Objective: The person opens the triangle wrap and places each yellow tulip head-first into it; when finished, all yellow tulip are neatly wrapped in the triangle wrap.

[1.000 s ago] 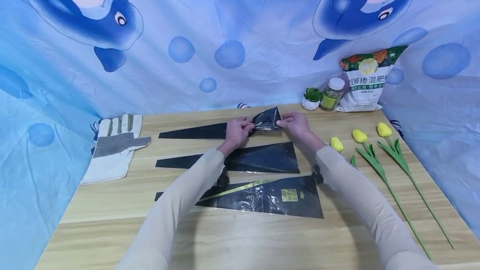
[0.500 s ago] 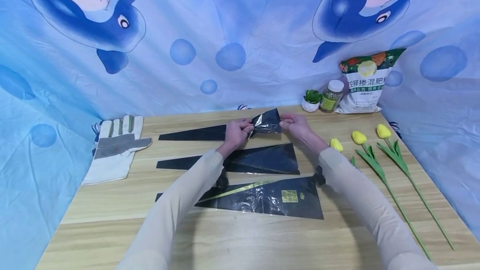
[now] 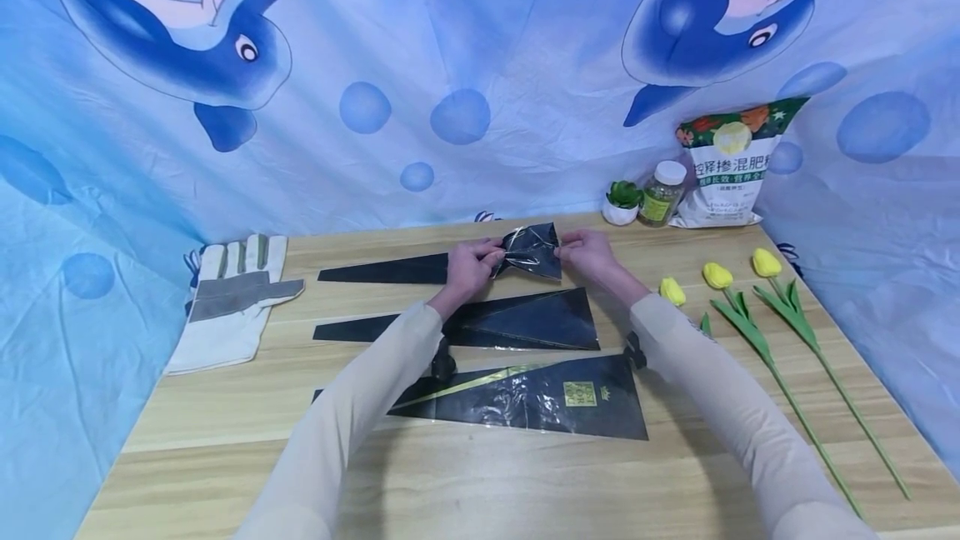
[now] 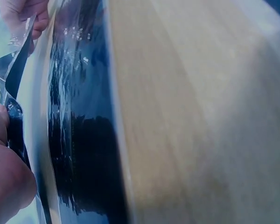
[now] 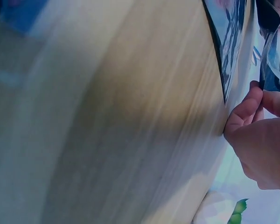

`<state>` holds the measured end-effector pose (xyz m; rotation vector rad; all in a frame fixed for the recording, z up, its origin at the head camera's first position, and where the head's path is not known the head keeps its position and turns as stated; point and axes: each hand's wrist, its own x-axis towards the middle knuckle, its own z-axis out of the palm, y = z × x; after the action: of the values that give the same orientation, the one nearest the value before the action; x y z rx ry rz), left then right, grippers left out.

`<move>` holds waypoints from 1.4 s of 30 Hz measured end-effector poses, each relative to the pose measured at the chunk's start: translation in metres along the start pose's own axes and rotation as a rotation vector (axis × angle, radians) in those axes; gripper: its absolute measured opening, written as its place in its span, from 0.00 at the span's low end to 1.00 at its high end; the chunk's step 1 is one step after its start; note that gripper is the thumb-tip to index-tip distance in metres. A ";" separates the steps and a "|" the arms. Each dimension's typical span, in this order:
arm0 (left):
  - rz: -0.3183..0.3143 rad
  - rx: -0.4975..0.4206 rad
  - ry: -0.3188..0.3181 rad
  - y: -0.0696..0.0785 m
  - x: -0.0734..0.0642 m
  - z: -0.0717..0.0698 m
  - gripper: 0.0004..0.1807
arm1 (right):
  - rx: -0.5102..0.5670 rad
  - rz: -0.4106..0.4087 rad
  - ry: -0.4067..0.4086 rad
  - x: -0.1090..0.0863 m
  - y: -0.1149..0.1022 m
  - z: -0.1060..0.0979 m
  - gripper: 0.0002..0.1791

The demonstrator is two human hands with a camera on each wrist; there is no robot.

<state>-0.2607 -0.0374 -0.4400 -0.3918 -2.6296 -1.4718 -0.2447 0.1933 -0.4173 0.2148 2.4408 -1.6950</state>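
Note:
Three black tapered flower sleeves lie one behind another, narrow ends to the left. On the far sleeve [image 3: 534, 250] my left hand [image 3: 468, 267] pinches the film partway along, and the film is bunched there. My right hand [image 3: 590, 255] holds the edge of its wide end between thumb and fingers; the right wrist view shows this pinch [image 5: 263, 105] close up. Past the left hand the wide mouth flares and looks creased and shiny. The middle sleeve [image 3: 525, 319] lies flat under the forearms. Nearest me, the front sleeve [image 3: 525, 398] bears a gold stripe and a gold printed square.
A white and grey work glove [image 3: 228, 302] lies at the left. Yellow tulips [image 3: 717, 276] with long green stems lie at the right. Along the back stand a small potted succulent [image 3: 622, 200], a lidded jar [image 3: 662, 194] and a fertilizer bag [image 3: 731, 169]. A blue curtain surrounds the table.
The far sleeve's wide end has spread and creased, its lower corner now nearer me. My right hand has shifted slightly at its edge; my left hand keeps its grip.

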 end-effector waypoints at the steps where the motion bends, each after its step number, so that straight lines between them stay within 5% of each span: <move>1: 0.000 -0.006 0.001 0.000 0.000 0.000 0.07 | -0.001 0.008 0.005 0.000 -0.001 0.000 0.27; 5: 0.038 0.055 -0.030 0.000 0.000 -0.001 0.07 | -0.015 0.023 0.024 0.001 -0.003 0.001 0.28; 12: 0.188 0.350 -0.119 0.005 -0.002 0.004 0.10 | -0.047 -0.009 0.017 0.002 0.000 0.000 0.27; 18: 0.180 0.473 -0.318 0.013 0.000 0.017 0.31 | -0.037 -0.029 -0.002 0.001 0.002 0.002 0.28; 22: 0.160 0.506 -0.387 0.012 0.001 0.023 0.35 | -0.025 -0.033 -0.018 -0.001 0.003 0.004 0.27; 32: 0.164 0.601 -0.384 0.008 0.009 0.026 0.26 | -0.139 -0.049 0.017 0.002 0.001 0.004 0.27; 42: 0.098 0.512 -0.258 0.007 0.006 0.028 0.17 | -0.135 -0.015 0.032 0.002 -0.001 0.007 0.26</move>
<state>-0.2635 -0.0089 -0.4476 -0.6730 -2.9951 -0.7142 -0.2461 0.1863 -0.4194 0.2087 2.5743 -1.5359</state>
